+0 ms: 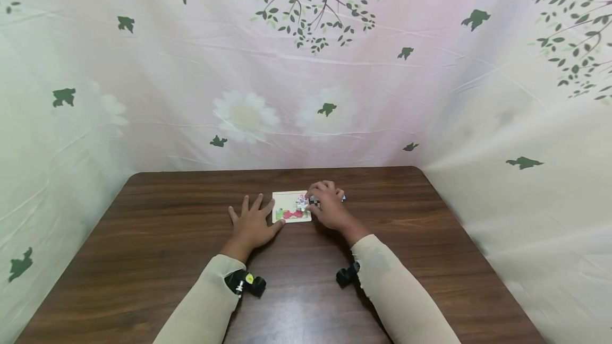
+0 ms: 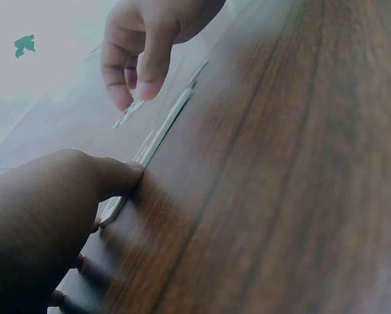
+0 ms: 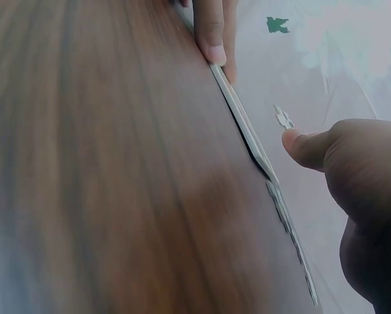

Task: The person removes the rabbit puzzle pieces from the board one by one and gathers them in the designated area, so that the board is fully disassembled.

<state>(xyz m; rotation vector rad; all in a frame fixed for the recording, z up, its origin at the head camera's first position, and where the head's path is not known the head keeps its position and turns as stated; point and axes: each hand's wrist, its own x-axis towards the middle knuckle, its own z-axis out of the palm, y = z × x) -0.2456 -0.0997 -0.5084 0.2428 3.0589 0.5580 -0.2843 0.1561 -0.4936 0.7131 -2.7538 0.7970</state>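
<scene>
A small pale puzzle board [image 1: 286,200] lies flat near the far edge of the table, with a strip of red and green picture along its near side. My left hand [image 1: 252,227] lies beside it with fingers spread, its thumb and forefinger touching the board's left side. Over the board's right side, my right hand [image 1: 331,208] pinches a jigsaw piece [image 3: 284,118] between thumb and fingers. In both wrist views that piece is held above the board, apart from it. Loose jigsaw pieces [image 3: 291,229] lie flat just right of the board, mostly hidden under the right hand in the head view.
The brown wooden table [image 1: 158,248] has rounded far corners. A pale printed cloth [image 1: 277,78] with leaves and flowers hangs behind it and along both sides. A black camera [image 1: 258,286] is strapped to the left wrist, another [image 1: 345,277] to the right.
</scene>
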